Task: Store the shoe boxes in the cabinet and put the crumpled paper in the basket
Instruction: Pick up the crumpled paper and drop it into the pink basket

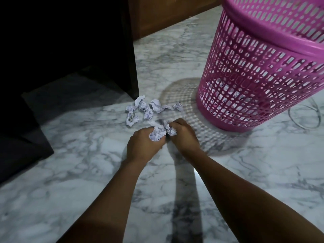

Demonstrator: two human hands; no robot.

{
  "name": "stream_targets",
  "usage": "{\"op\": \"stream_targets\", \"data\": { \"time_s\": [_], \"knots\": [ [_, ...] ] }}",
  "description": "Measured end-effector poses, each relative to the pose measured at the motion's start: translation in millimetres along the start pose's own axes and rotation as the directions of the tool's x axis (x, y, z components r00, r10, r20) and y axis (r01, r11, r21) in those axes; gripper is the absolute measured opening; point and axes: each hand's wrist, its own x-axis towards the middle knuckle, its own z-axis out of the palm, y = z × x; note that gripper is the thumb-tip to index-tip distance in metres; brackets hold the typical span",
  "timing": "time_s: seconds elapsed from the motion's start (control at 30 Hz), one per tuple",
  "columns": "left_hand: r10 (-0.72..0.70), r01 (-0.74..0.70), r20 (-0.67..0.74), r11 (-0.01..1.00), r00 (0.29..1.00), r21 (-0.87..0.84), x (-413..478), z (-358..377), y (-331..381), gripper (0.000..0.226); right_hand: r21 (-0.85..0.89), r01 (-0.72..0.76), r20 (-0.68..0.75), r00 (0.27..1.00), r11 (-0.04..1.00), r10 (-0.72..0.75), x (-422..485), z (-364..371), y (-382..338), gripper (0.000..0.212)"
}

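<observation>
On the marble floor, my left hand (pixel 143 144) and my right hand (pixel 184 135) are pressed together, each closed on crumpled white paper (pixel 160 131) that bulges between them. Just beyond the hands, several more crumpled paper balls (pixel 145 109) lie loose on the floor. A pink perforated plastic basket (pixel 259 71) stands to the right of them, with some white paper visible through the holes near its bottom. No shoe box is in view.
A dark cabinet side (pixel 129 50) rises at the upper left, and a dark low shape (pixel 26 137) fills the left edge. Wooden furniture (pixel 166 13) runs along the back. A thin cable (pixel 305 118) curls on the floor right of the basket.
</observation>
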Motion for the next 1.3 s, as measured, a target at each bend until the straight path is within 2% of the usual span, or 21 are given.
{"op": "stream_targets", "data": {
  "time_s": [0.1,0.17,0.27,0.37,0.47,0.6,0.67,0.77,0.9,1.03,1.1,1.17,1.23,1.3],
  "knots": [
    [-0.011,0.003,0.075,0.995,0.997,0.102,-1.8,4.8,7.6,0.033,0.125,-0.129,-0.062,0.988,0.984,0.138,5.2,-5.2,6.2,0.031],
    [-0.013,-0.002,0.101,0.990,0.995,0.144,-2.9,10.4,8.8,0.033,0.166,-0.222,-0.111,0.964,0.961,0.242,10.0,-10.7,9.8,0.035],
    [-0.004,-0.016,0.100,0.981,0.995,0.192,-7.0,19.1,8.8,0.030,0.318,-0.307,-0.177,0.911,0.897,0.374,9.4,-19.8,13.6,0.034],
    [0.003,-0.017,0.070,0.979,0.998,0.201,-9.5,22.9,9.9,0.026,0.409,-0.327,-0.165,0.891,0.852,0.422,8.4,-19.2,24.3,0.058],
    [0.004,-0.021,0.088,0.982,0.996,0.187,-7.8,22.7,13.3,0.018,0.445,-0.325,-0.162,0.888,0.835,0.431,7.5,-16.9,28.9,0.054],
    [-0.060,0.053,0.074,0.994,0.995,0.097,-6.3,19.4,16.2,0.017,0.401,-0.238,-0.236,0.906,0.885,0.350,1.3,-24.9,18.5,0.010],
    [-0.126,0.129,0.064,0.990,0.990,-0.050,-5.9,16.9,16.1,0.016,0.478,-0.228,-0.237,0.896,0.849,0.374,-1.3,-31.1,11.9,0.008],
    [-0.232,0.242,0.071,0.911,0.970,-0.335,-4.1,8.1,24.1,0.025,0.572,-0.189,-0.224,0.900,0.798,0.374,-2.8,-44.9,-4.0,0.014],
    [-0.313,0.271,0.027,0.773,0.949,-0.573,6.0,-16.6,59.2,0.019,0.607,0.008,-0.297,0.930,0.794,0.217,2.4,-87.2,-49.5,0.013],
    [-0.255,0.162,-0.011,0.649,0.967,-0.743,18.2,-50.8,118.0,0.013,0.554,0.235,-0.407,0.913,0.799,0.013,12.9,-151.8,-102.8,0.014],
    [-0.190,0.077,-0.044,0.586,0.981,-0.807,22.6,-67.3,154.0,0.014,0.473,0.349,-0.467,0.878,0.809,-0.106,17.4,-195.0,-125.4,0.011],
    [-0.134,0.006,-0.086,0.569,0.987,-0.823,26.5,-83.3,191.3,0.012,0.383,0.450,-0.516,0.828,0.806,-0.217,22.4,-245.1,-140.5,0.015],
    [-0.096,-0.064,-0.143,0.566,0.985,-0.822,30.1,-95.9,228.8,0.010,0.344,0.476,-0.540,0.806,0.810,-0.244,27.7,-296.9,-140.9,0.018],
    [-0.034,-0.130,-0.180,0.560,0.983,-0.818,33.1,-103.2,266.9,0.009,0.306,0.437,-0.570,0.796,0.846,-0.205,35.4,-341.6,-120.5,0.016]
  ]
}}
